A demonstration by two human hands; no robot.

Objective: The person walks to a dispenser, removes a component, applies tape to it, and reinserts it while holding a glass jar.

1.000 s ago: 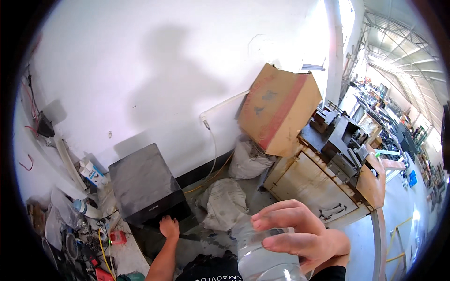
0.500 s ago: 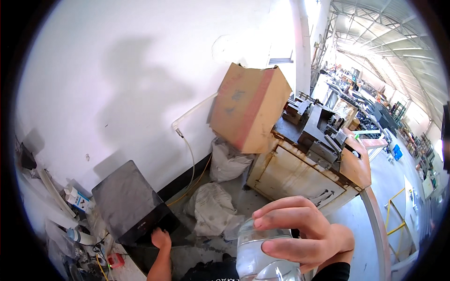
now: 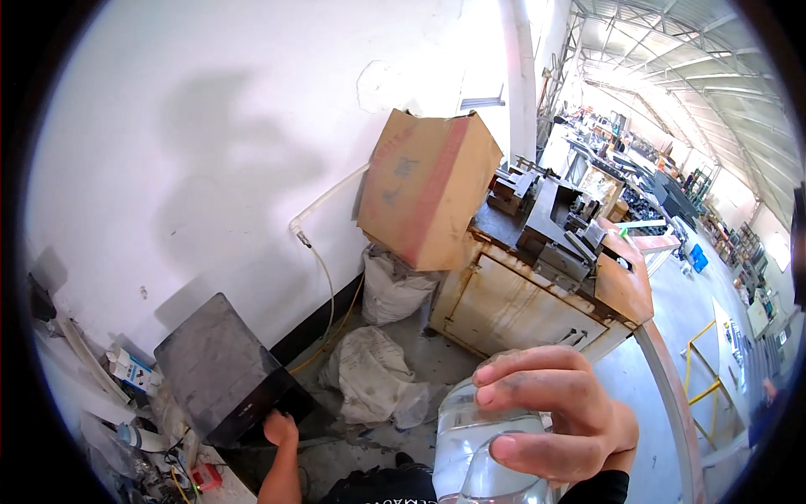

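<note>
My right hand [image 3: 554, 412] wraps its fingers round a clear plastic bottle [image 3: 478, 445], held very close in the lower middle. The bottle is see-through, and its lower part runs out of the picture. At the lower left, my left hand [image 3: 280, 428] reaches to the dark front of a black box-shaped unit [image 3: 214, 361]. Its fingers touch or nearly touch that front, low on the side facing me. They are small and partly hidden there, so whether they grip anything does not show.
Pale sacks [image 3: 365, 374] lie on the floor beyond the black unit. A big cardboard box [image 3: 428, 189] stands by the wall, beside a rusty metal cabinet [image 3: 520, 298] bearing metal fixtures. A cluttered bench [image 3: 222, 483] lies at the lower left. A yellow frame [image 3: 705, 391] stands right.
The surroundings have shifted slightly left in view. The bottle and my right hand sit slightly further right in the picture. My left hand stays at the black unit's front.
</note>
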